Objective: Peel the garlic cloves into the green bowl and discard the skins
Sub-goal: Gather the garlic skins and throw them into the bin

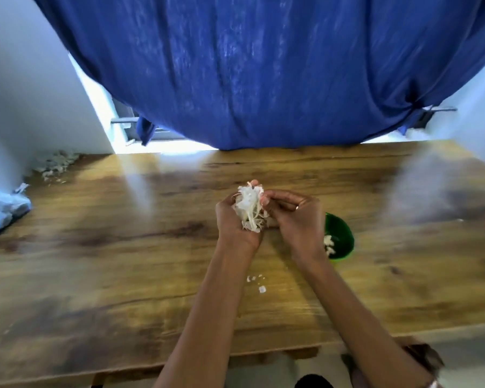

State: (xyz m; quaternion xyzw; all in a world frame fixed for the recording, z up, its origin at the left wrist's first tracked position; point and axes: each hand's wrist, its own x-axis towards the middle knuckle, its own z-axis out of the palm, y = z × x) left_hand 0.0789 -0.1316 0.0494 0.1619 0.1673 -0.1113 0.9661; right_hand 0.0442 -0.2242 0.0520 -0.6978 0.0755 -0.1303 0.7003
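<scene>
A pale, papery clump of garlic skins (249,208), white with yellowish strands trailing down, lies cupped in the left hand (235,219), whose fingers curl up around it from below and behind; whether a clove sits inside the clump cannot be told. The right hand (294,217) meets it from the right, thumb and forefinger pinching at the upper right edge of the clump, the other fingers folded loosely beneath; a ring (298,207) shows on one finger. Just right of the right hand's knuckles and partly hidden behind the wrist stands the green bowl (340,236), with a few whitish garlic cloves (328,244) inside near its left wall. Below the hands, toward the person, small skin scraps (256,282) lie on the wooden table (123,247). Bare wood stretches wide to the left of the fingers and to the right beyond the bowl. Far left of the fingers, a crumpled plastic bag (3,211) sits at the table's edge, and a heap of discarded skins (56,162) fills the far left corner against the wall. Beyond the fingertips the table ends under a blue curtain (249,74).
</scene>
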